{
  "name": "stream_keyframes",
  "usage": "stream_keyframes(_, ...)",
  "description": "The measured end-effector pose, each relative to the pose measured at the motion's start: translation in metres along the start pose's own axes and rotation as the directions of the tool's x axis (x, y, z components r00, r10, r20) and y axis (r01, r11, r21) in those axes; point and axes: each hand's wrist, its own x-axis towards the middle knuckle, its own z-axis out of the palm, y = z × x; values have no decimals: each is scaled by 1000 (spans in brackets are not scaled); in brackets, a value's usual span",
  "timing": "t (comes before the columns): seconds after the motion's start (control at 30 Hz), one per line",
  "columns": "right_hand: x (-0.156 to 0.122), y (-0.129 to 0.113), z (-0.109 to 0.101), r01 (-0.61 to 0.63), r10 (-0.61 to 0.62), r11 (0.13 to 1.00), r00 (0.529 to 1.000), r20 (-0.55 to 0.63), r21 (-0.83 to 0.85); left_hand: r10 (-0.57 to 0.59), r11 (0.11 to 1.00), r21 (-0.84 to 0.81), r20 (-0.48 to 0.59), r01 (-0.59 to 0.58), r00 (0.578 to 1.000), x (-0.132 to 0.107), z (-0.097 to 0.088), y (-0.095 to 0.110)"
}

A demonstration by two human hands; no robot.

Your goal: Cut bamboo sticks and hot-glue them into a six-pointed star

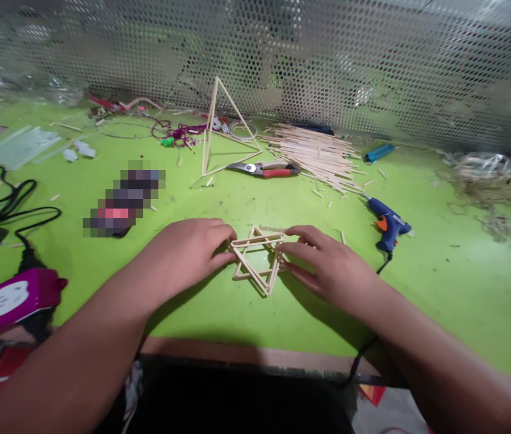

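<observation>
A flat frame of thin wooden sticks (256,261), glued into overlapping triangles, lies on the green tabletop (454,289) in front of me. My left hand (187,248) grips its left side with the fingertips, and my right hand (328,266) holds its right side. Behind them, a taller triangular stick frame (219,135) stands on the table. Red-handled pruning shears (264,170) lie at its right foot, next to a loose pile of wooden sticks (314,157).
A blue hot glue gun (388,224) lies right of my right hand, its black cord trailing toward the table's front edge. A magenta power strip (9,301) sits at the left edge, with black cables. A pixelated, unreadable object (124,202) lies to the left. Perforated metal sheeting stands behind the table.
</observation>
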Motion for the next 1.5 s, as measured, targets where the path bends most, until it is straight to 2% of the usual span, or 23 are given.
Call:
stream_keyframes(0.1,-1,0,-1,28,-28,999,1000,11,-29,5,1000,-16,-11,-5,1000,1,1,0)
stream_keyframes(0.33,5,1,-2,204,-209,972,977,-32,-120,26,999,-31,-8,-26,1000,3,4,-2)
stream_keyframes(0.53,9,3,-6,350,-362,916,932,-25,-196,30,998,-50,-21,-31,999,3,6,-5)
stream_keyframes(0.73,13,-2,-11,489,-514,823,858,-11,-288,17,993,-114,5,-16,1000,9,5,-7)
stream_keyframes(0.9,13,-2,-11,530,-550,799,835,12,-283,18,989,-144,-6,-19,1000,9,3,-8)
stream_keyframes(1.17,14,-3,-10,525,-547,801,837,4,-288,2,987,-163,0,-2,1000,10,4,-8)
stream_keyframes(1.37,14,-5,-3,583,-616,757,787,-27,-296,-6,987,-163,8,7,1000,11,4,-8)
stream_keyframes(1.5,8,-4,-6,582,-610,763,792,-18,-281,-13,986,-169,14,15,1000,10,2,-8)
